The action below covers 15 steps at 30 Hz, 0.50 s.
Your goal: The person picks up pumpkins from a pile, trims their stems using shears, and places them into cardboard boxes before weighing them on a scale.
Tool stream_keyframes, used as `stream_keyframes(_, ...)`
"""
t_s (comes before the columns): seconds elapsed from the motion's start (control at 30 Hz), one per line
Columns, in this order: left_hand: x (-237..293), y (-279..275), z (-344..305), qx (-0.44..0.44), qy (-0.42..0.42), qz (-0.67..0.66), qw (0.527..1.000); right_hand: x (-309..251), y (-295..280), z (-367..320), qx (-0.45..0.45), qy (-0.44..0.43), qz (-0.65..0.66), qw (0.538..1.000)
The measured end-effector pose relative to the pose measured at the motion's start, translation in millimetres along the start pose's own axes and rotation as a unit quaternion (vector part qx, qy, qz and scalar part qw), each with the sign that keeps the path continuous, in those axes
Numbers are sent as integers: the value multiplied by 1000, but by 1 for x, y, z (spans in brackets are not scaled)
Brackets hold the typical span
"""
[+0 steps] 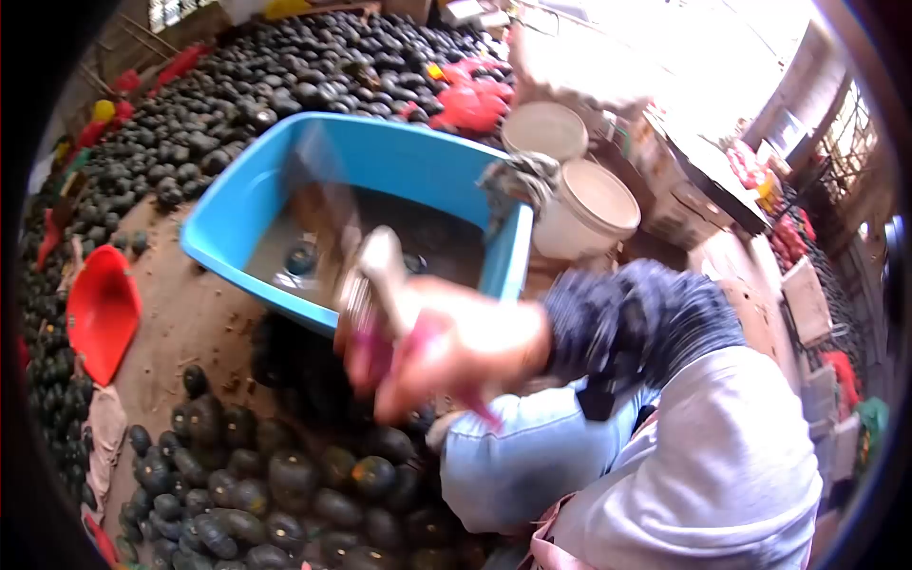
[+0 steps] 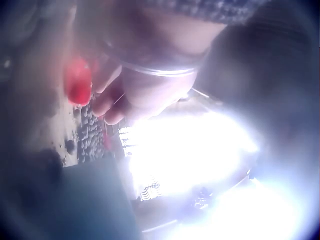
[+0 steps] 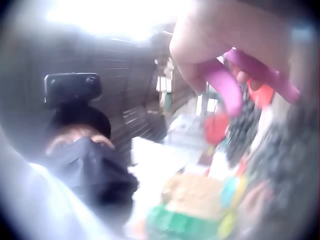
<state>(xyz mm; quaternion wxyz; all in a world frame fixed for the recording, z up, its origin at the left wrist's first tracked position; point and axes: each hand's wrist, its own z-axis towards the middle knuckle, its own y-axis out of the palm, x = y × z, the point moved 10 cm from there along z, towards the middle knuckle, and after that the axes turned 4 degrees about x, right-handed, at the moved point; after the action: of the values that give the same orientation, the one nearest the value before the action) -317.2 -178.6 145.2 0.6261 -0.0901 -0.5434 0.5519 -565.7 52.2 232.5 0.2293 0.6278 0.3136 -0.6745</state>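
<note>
My right hand (image 1: 446,347), blurred by motion in the head view, grips scissors by their pink handles (image 3: 225,87). The metal part (image 1: 359,294) points up over the near side of a blue plastic tub (image 1: 223,228), with a long grey-brown blur beyond it. Murky water lies in the tub, along with a dark round squash (image 1: 301,256). Several dark green squash (image 1: 294,475) are heaped on the ground below that hand. The left hand (image 2: 150,92) shows only in its wrist view; its fingers hang loosely curled, with nothing visible in them.
A larger heap of squash (image 1: 313,57) spreads behind the tub. White buckets (image 1: 597,209) stand at its right, and a grey cloth (image 1: 518,180) drapes over its corner. A red plastic scoop-like container (image 1: 103,313) lies at left. My bent knee (image 1: 532,456) is close to the near heap.
</note>
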Motion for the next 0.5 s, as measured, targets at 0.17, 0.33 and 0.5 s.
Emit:
stream_keyframes(0.17,-22,74,-8,-141,3,2,990,-13,-272,-158,387,14,-546,743)
stream_keyframes(0.33,-57,113,-13,-259,16,47,965,111,-319,-332,375,415,-558,613)
stream_keyframes(0.5,-47,104,-3,-245,30,53,968,317,-264,-395,63,482,-512,708)
